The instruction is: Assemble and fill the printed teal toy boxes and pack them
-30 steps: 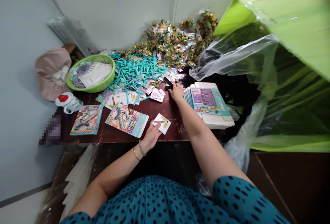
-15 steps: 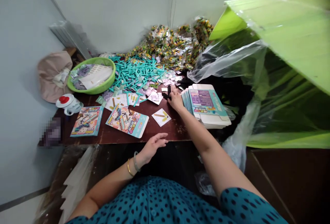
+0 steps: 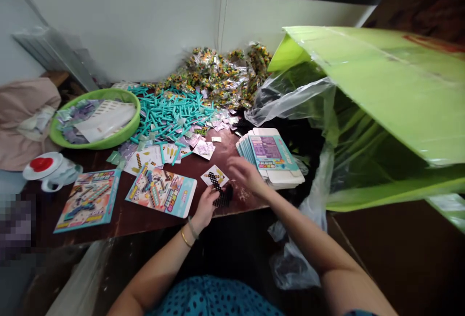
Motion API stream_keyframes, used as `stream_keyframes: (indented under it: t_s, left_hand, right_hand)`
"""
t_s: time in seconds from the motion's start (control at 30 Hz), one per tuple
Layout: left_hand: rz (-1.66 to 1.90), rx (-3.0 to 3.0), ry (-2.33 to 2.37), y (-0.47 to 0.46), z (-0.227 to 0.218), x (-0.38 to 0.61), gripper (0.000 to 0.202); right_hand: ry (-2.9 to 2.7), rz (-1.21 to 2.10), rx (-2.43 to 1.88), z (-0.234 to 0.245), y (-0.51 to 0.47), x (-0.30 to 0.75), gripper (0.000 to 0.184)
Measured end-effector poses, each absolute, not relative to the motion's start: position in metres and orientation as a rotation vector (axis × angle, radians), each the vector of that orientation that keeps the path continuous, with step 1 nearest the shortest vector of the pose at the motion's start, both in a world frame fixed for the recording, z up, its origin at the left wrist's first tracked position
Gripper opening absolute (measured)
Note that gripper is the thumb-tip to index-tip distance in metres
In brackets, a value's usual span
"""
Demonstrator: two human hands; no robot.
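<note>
My left hand [image 3: 204,207] is at the table's front edge with its fingers closed on black knobbly plastic pieces [image 3: 222,196]. These pieces partly cover a small white card [image 3: 209,178] printed with a pickaxe picture. To the right, my right hand [image 3: 247,174] is in the air, slightly blurred, fingers stretched out and holding nothing. Just beyond it stands a stack of flat blue-and-white boxes [image 3: 271,153]. Left of my left hand lie a printed box [image 3: 163,187] and another colourful box [image 3: 90,197].
Turquoise sticks [image 3: 170,112] are heaped at the back beside bagged, multicoloured small parts [image 3: 221,73]. A green basin [image 3: 136,124] holds packets and sheets. A lidded mug [image 3: 61,175] stands at the left. On the right, a big green box [image 3: 381,78] with plastic film juts over the table.
My right hand has left the black pieces and drawn nearer. Those pieces are now by the card at the front edge, with my left hand on them. The view has shifted right.
</note>
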State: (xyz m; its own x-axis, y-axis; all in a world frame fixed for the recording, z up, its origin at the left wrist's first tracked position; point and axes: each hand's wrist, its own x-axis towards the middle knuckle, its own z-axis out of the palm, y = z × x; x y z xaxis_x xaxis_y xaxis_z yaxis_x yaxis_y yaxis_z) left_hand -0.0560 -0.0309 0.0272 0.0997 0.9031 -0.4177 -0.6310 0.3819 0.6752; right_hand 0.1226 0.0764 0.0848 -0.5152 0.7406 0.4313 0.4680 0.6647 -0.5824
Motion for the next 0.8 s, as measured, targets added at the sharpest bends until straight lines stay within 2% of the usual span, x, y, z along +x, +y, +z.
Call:
stream_keyframes:
  t_s: [0.13, 0.23, 0.43, 0.6, 0.7, 0.8]
  left_hand:
    - [1.178, 0.596, 0.860, -0.032, 0.017, -0.054, 0.044]
    - [1.134, 0.767, 0.936, -0.037, 0.011, -0.058, 0.043]
    - [1.131, 0.801, 0.959, -0.039, 0.001, -0.061, 0.052]
    - [1.173, 0.747, 0.915, -0.035, -0.001, -0.059, 0.053]
    - [1.221, 0.555, 0.846, -0.033, 0.005, -0.057, 0.053]
    - [1.239, 0.301, 0.746, -0.030, 0.007, -0.057, 0.048]
  right_hand:
    - [-2.118, 0.285, -1.345, 0.091, 0.244, 0.103, 0.030]
    - [-2.084, 0.255, -1.434, 0.085, 0.342, 0.068, 0.036]
    - [-1.953, 0.289, -1.476, 0.086, 0.418, 0.018, 0.030]
    - [-1.907, 0.378, -1.371, 0.132, 0.371, 0.055, 0.045]
    - [-1.720, 0.557, -1.064, 0.139, 0.267, 0.103, 0.042]
    - [-1.580, 0.696, -0.942, 0.115, 0.133, 0.145, 0.037]
